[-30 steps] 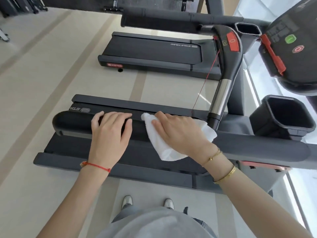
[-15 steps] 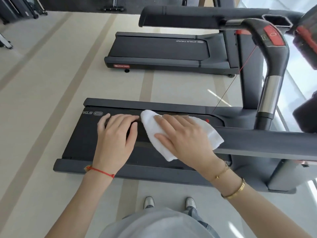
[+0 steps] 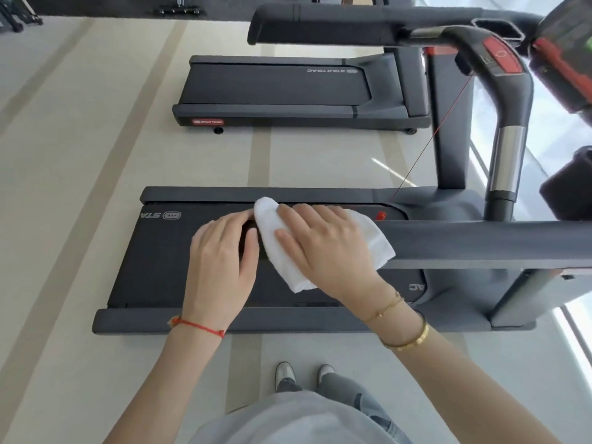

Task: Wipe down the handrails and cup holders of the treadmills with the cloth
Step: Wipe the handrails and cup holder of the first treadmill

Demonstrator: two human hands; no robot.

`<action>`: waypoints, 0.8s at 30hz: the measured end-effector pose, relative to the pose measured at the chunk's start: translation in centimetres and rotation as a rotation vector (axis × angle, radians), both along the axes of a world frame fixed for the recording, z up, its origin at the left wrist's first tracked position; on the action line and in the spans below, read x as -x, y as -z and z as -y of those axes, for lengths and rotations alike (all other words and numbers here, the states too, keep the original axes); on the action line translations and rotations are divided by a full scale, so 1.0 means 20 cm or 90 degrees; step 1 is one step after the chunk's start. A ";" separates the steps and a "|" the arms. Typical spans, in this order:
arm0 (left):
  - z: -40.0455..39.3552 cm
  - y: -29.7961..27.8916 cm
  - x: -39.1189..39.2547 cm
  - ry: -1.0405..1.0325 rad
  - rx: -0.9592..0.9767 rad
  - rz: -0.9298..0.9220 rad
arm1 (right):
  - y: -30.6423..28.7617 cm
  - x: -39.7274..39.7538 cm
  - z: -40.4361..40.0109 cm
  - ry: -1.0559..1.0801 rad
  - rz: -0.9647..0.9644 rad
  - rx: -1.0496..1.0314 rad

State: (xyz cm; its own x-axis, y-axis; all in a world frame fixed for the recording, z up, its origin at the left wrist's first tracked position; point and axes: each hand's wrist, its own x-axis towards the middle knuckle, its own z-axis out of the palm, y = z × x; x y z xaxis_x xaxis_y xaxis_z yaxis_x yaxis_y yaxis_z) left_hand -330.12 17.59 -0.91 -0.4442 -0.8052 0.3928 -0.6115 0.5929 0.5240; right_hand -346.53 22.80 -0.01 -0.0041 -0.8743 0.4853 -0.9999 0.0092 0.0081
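Note:
The near treadmill's dark handrail [image 3: 480, 241] runs in from the right, and its free end lies under my hands. My right hand [image 3: 326, 251] presses a white cloth [image 3: 376, 243] flat over the rail, fingers spread on top of it. Just to the left, my left hand [image 3: 224, 261] curls over the rail's tip, touching the cloth's edge. The far handrail [image 3: 352, 24] crosses the top of the view. One cup holder [image 3: 498, 27] shows at the top right; a second dark cup holder [image 3: 570, 184] is cut off by the right edge.
Below the rail lies the treadmill belt [image 3: 166, 257]. A curved centre grip with a red button [image 3: 499, 57] rises at the right, a thin red safety cord [image 3: 426, 155] hanging from it. A second treadmill [image 3: 288, 88] stands behind. My shoes [image 3: 304, 374] are on the pale floor.
Both hands and the cloth have slid left along the near handrail onto its free end, which was bare before. The view has swung, pushing the near cup holder to the right edge.

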 end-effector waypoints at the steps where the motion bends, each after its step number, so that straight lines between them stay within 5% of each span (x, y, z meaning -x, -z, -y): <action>1: 0.00 0.00 -0.01 0.006 -0.004 -0.001 | 0.00 0.04 -0.04 -0.015 -0.002 0.008; 7: -0.02 0.02 -0.02 0.019 -0.061 -0.045 | -0.08 0.16 -0.07 0.137 0.059 -0.064; 11: -0.03 0.03 -0.03 0.034 -0.083 -0.067 | -0.10 0.04 0.12 0.053 0.058 -0.200; 19: -0.02 0.05 -0.04 0.047 -0.082 -0.058 | 0.00 0.10 -0.12 -0.061 -0.035 -0.034; 24: -0.03 0.04 -0.04 0.040 -0.086 -0.063 | -0.06 0.03 0.05 0.146 0.063 -0.066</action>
State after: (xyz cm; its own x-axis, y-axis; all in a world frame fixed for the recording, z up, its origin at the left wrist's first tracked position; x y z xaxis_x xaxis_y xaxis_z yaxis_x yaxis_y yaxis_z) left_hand -329.39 18.28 -1.63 -0.4591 -0.8259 0.3272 -0.5170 0.5480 0.6576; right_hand -347.05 21.85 1.26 -0.2507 -0.8903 0.3802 -0.9678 0.2397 -0.0769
